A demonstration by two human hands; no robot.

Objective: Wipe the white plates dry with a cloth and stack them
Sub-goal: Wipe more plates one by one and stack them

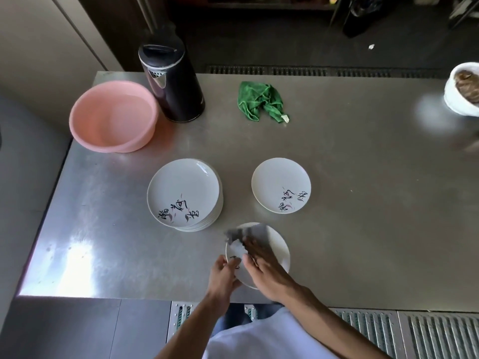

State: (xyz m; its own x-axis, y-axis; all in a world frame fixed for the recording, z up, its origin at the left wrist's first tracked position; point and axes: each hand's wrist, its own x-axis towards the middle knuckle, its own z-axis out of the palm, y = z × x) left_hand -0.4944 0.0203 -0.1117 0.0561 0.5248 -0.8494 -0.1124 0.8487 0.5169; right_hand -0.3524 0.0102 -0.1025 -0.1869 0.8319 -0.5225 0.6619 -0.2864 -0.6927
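The left hand (224, 270) grips the near rim of the plate in hand (281, 251), fingers curled round it, evidently to steady it. The right hand (264, 268) lies across its face, fingers extended as far as blur allows, pressing the grey cloth (255, 233) down to wipe. Just beyond the grip to its left stands the stack of plates (184, 190) and beyond to its right a single plate (281, 182), both bare; which pile is dried cannot be told. Well beyond, the pink basin (114, 115) shows no solid contents, and the white bowl (456, 99) far right holds something brown, unidentified.
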